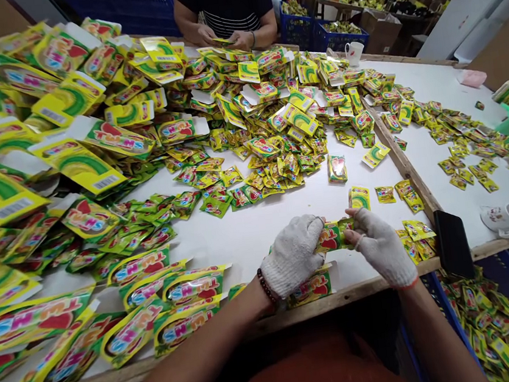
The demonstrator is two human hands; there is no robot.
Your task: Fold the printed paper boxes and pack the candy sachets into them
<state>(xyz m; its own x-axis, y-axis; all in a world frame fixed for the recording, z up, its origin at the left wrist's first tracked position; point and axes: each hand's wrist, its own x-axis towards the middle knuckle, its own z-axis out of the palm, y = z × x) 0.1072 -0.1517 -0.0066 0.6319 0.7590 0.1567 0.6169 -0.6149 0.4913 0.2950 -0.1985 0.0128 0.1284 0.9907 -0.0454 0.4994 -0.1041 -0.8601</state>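
Both my hands wear white knit gloves and meet near the table's front edge. My left hand is closed around one end of a stack of small green and yellow sachets. My right hand pinches the other end of the same stack. Under my hands lies a flat yellow-green carton. More flat cartons lie in a row to the left of my left hand. Loose sachets lie just right of my right hand.
A big heap of sachets and cartons covers the white table. A person in a dark top sits opposite handling sachets. A black phone and a mug rest at the right. A blue crate of sachets stands below.
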